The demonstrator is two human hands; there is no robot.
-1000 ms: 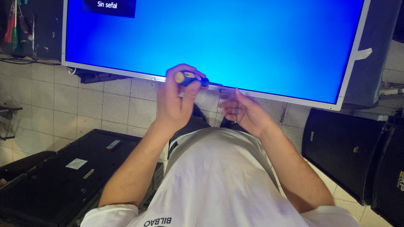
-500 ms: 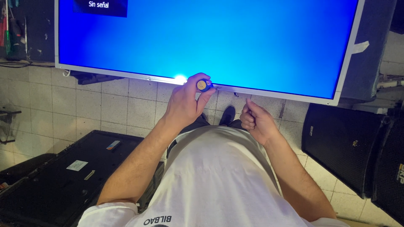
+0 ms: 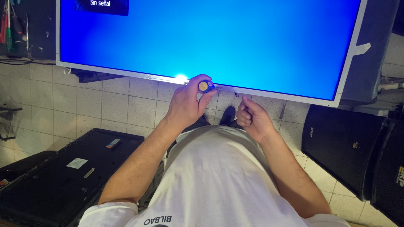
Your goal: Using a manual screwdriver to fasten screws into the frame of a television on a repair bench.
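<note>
A large flat screen (image 3: pixel 219 42) glows blue and lies flat in front of me, its white frame edge (image 3: pixel 269 91) nearest my body. My left hand (image 3: pixel 185 105) grips a screwdriver (image 3: pixel 205 86) with a blue and yellow handle, its end pointing up at me, held at the screen's near edge beside a bright glare spot. My right hand (image 3: pixel 250 117) is a closed fist just below the frame, a little right of the screwdriver; whether it holds anything small is hidden. A small dark screw or clip (image 3: pixel 236 95) sits on the frame near it.
A black panel back cover (image 3: pixel 63 176) with labels lies on the tiled floor (image 3: pixel 109 105) at lower left. Black speaker cabinets (image 3: pixel 345 147) stand at the right. A grey taped part (image 3: pixel 370 50) lies beyond the screen's right edge. My dark shoe (image 3: pixel 228 114) shows below the frame.
My left hand has carried the screwdriver forward onto the screen's near edge and turned it end-up. My right hand has closed from spread fingers into a fist and settled below the frame.
</note>
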